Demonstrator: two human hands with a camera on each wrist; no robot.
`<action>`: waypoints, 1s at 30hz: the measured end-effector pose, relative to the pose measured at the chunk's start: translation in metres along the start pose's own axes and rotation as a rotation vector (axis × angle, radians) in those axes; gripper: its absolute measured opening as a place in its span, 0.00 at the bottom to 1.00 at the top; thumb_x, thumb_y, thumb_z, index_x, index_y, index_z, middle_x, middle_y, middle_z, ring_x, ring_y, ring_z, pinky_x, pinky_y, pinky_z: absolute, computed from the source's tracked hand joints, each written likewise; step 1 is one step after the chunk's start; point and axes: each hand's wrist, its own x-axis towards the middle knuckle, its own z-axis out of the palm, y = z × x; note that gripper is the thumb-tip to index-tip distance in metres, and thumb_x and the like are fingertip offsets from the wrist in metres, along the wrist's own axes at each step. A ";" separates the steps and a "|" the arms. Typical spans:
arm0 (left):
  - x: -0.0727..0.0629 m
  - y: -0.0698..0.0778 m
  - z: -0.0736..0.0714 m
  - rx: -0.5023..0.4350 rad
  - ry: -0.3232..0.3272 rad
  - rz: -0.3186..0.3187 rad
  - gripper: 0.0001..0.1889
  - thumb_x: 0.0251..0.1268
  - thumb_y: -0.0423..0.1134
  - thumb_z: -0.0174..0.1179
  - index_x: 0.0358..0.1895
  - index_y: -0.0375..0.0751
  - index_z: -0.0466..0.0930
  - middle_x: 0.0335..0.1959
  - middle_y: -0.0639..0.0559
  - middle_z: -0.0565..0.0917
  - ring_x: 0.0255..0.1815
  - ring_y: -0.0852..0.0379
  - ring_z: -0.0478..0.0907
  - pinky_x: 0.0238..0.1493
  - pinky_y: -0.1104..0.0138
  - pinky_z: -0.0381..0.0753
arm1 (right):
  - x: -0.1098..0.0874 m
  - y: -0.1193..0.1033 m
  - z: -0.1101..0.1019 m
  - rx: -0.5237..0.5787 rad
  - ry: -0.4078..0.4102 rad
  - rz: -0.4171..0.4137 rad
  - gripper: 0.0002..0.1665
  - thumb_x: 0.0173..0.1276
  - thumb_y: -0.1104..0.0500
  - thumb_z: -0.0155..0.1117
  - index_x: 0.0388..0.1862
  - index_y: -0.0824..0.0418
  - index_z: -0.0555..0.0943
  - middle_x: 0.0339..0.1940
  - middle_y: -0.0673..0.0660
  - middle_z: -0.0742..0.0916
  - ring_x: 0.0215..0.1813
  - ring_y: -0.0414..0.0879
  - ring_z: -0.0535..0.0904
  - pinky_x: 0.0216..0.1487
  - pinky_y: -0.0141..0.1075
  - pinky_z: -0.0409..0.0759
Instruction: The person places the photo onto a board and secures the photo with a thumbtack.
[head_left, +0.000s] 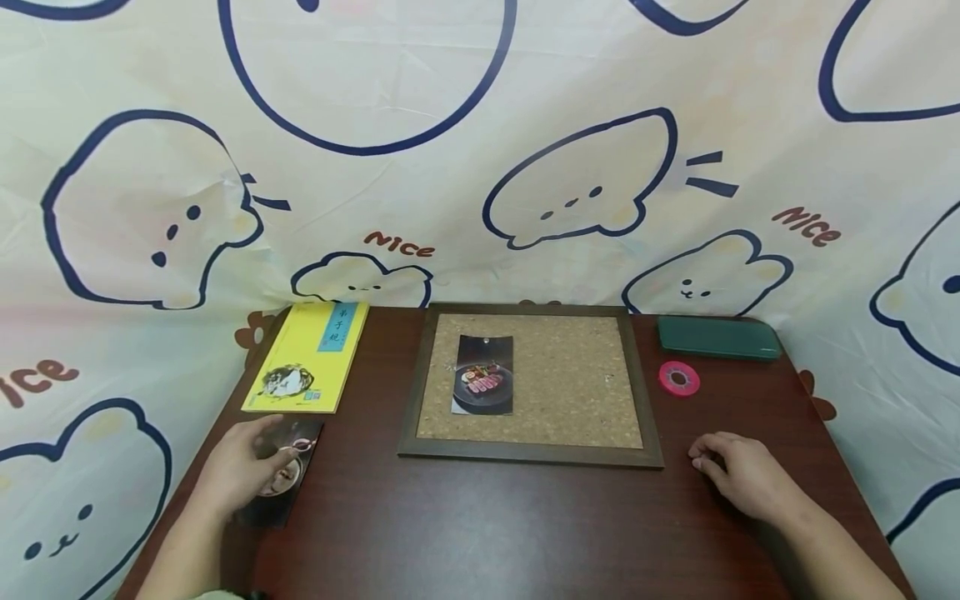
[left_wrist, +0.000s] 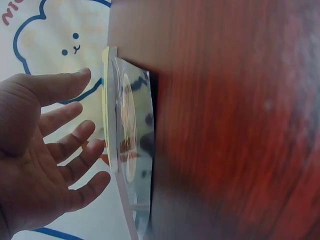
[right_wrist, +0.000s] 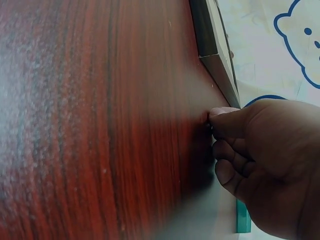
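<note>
My left hand point(head_left: 242, 467) hovers at or just over a dark photo card point(head_left: 288, 483) that shows a cup. Its fingers are spread in the left wrist view, beside the glossy card point(left_wrist: 139, 130), with nothing gripped. On the right, my other hand point(head_left: 742, 473) rests at the tabletop with loosely curled fingers. The right wrist view shows its thumb point(right_wrist: 229, 120) near the index finger; no held thing can be made out. Between the hands lies a framed cork board point(head_left: 570, 383). A photo of food on a plate point(head_left: 482, 392) is pinned to its left part.
A yellow book point(head_left: 330, 375) lies at the back left, behind the card. Right of the board are a pink ring-shaped item point(head_left: 678, 378) and a dark green case point(head_left: 720, 337). A patterned cloth point(head_left: 450, 192) hangs behind the brown table point(head_left: 465, 525).
</note>
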 end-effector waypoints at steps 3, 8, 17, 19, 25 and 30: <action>0.000 -0.005 -0.002 0.009 -0.003 -0.001 0.40 0.65 0.48 0.70 0.74 0.27 0.66 0.66 0.23 0.68 0.61 0.23 0.73 0.52 0.35 0.76 | -0.001 0.000 0.001 -0.001 0.012 0.001 0.08 0.68 0.62 0.73 0.38 0.49 0.84 0.36 0.43 0.83 0.37 0.38 0.78 0.37 0.40 0.78; 0.001 -0.011 -0.003 0.014 -0.012 -0.017 0.41 0.66 0.48 0.69 0.74 0.26 0.65 0.66 0.22 0.67 0.61 0.23 0.71 0.53 0.33 0.75 | -0.001 0.001 0.002 0.001 0.028 0.012 0.08 0.67 0.61 0.74 0.38 0.50 0.83 0.34 0.43 0.80 0.35 0.37 0.74 0.36 0.39 0.77; 0.004 -0.019 -0.003 -0.003 -0.028 -0.068 0.43 0.63 0.47 0.72 0.74 0.24 0.63 0.64 0.20 0.65 0.59 0.22 0.71 0.52 0.34 0.76 | -0.004 0.005 0.001 0.000 0.027 0.033 0.08 0.68 0.57 0.74 0.35 0.47 0.82 0.31 0.42 0.79 0.33 0.36 0.73 0.34 0.37 0.75; 0.004 -0.020 -0.003 -0.007 -0.032 -0.078 0.44 0.62 0.47 0.73 0.74 0.24 0.63 0.65 0.20 0.64 0.59 0.23 0.70 0.53 0.34 0.75 | -0.004 0.006 0.001 0.001 0.032 0.027 0.08 0.69 0.57 0.74 0.34 0.47 0.82 0.31 0.41 0.80 0.33 0.35 0.72 0.34 0.37 0.75; 0.005 -0.022 -0.002 -0.013 -0.048 -0.089 0.46 0.58 0.43 0.75 0.74 0.24 0.62 0.65 0.20 0.63 0.59 0.23 0.69 0.54 0.34 0.73 | -0.006 0.006 0.002 -0.004 0.103 -0.014 0.10 0.66 0.59 0.76 0.33 0.44 0.82 0.35 0.42 0.82 0.36 0.37 0.77 0.37 0.40 0.78; 0.006 -0.023 -0.003 -0.006 -0.055 -0.089 0.47 0.56 0.41 0.76 0.74 0.24 0.62 0.66 0.19 0.62 0.60 0.22 0.68 0.55 0.32 0.72 | -0.005 0.006 0.004 0.015 0.163 -0.013 0.11 0.66 0.61 0.75 0.33 0.45 0.81 0.36 0.43 0.83 0.32 0.35 0.74 0.32 0.38 0.75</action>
